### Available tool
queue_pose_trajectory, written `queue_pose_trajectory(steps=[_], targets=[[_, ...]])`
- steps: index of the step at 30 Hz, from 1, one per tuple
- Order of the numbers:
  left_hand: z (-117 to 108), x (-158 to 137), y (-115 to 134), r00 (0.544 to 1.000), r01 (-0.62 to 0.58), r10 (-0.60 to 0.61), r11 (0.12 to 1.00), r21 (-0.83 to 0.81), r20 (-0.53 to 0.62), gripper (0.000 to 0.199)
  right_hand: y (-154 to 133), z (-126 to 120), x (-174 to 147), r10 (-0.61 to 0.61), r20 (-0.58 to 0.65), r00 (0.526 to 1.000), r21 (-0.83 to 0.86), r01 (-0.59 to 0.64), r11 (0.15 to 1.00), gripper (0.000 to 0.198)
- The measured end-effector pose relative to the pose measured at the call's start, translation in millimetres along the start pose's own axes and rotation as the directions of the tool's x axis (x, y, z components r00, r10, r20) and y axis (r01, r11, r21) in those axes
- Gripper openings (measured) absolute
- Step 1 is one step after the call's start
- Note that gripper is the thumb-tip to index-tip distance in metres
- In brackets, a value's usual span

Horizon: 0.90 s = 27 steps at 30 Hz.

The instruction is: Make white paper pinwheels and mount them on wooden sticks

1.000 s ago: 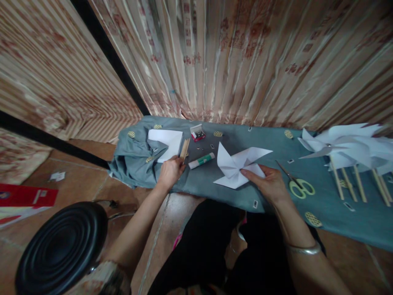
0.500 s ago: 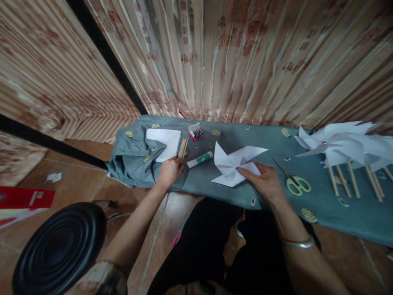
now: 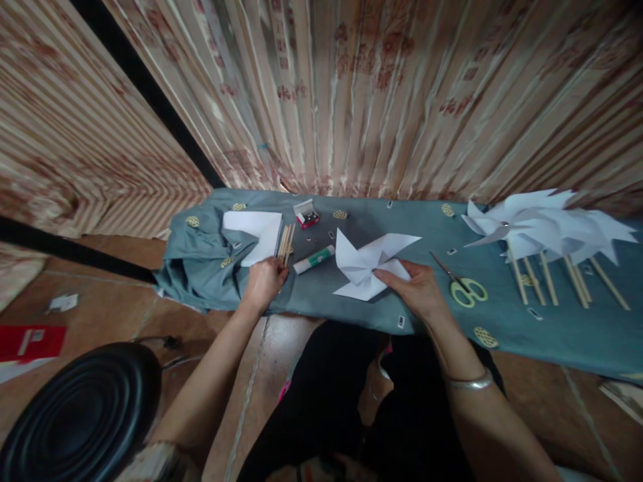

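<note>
My right hand (image 3: 418,288) pinches a white paper pinwheel (image 3: 364,268), with the thumb over its middle. The pinwheel has folded blades and no stick is visible on it. My left hand (image 3: 265,282) is closed at the lower ends of several thin wooden sticks (image 3: 286,242) on the cloth; the fingers partly hide those ends. Beside the sticks lies a white sheet of paper (image 3: 266,231) with a piece cut out or folded away. A white and green glue stick (image 3: 314,260) rests between my hands. Behind it stands an open small red box (image 3: 305,215) holding small dark pieces.
Green-handled scissors (image 3: 467,289) lie right of my right hand. Several finished paper pinwheels on sticks (image 3: 547,227) overlap at the right end. A grey-green cloth (image 3: 422,217) covers the narrow table, with a curtain (image 3: 326,100) behind. A round black stool (image 3: 83,415) stands at the lower left.
The camera view has turned slightly right, so everything sits further left in the picture. Both hands keep about the same place and hold on the sticks and the pinwheel.
</note>
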<state>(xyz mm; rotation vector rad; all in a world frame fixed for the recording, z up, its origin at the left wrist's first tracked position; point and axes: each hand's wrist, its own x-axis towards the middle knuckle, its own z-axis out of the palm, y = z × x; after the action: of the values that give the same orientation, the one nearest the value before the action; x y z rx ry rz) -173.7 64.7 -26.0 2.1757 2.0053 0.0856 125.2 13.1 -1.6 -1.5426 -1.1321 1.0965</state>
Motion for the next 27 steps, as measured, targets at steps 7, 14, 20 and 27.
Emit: queue_pose_trajectory(steps=[7, 14, 20, 27], targets=[[-3, -1, 4, 0.999, 0.011, -0.012, 1.0, 0.026, 0.039, 0.023, 2, -1, -1, -0.017, 0.026, 1.0, -0.023, 0.017, 1.0, 0.035], [-8, -5, -2, 0.997, 0.018, -0.027, 0.993, -0.113, -0.073, 0.024, 4, 0, -1, -0.024, 0.028, 0.999, -0.005, 0.025, 1.0, 0.037], [-30, -29, 6, 0.966, -0.046, -0.074, 0.895, -0.444, -0.249, 0.025, 5, -4, -1, -0.081, 0.017, 0.997, -0.014, 0.081, 0.997, 0.035], [2, -50, 61, 1.0, -0.01, 0.031, 0.47, -0.883, 0.005, 0.023, 6, -17, -9, -0.107, 0.015, 0.994, 0.004, 0.107, 0.994, 0.031]])
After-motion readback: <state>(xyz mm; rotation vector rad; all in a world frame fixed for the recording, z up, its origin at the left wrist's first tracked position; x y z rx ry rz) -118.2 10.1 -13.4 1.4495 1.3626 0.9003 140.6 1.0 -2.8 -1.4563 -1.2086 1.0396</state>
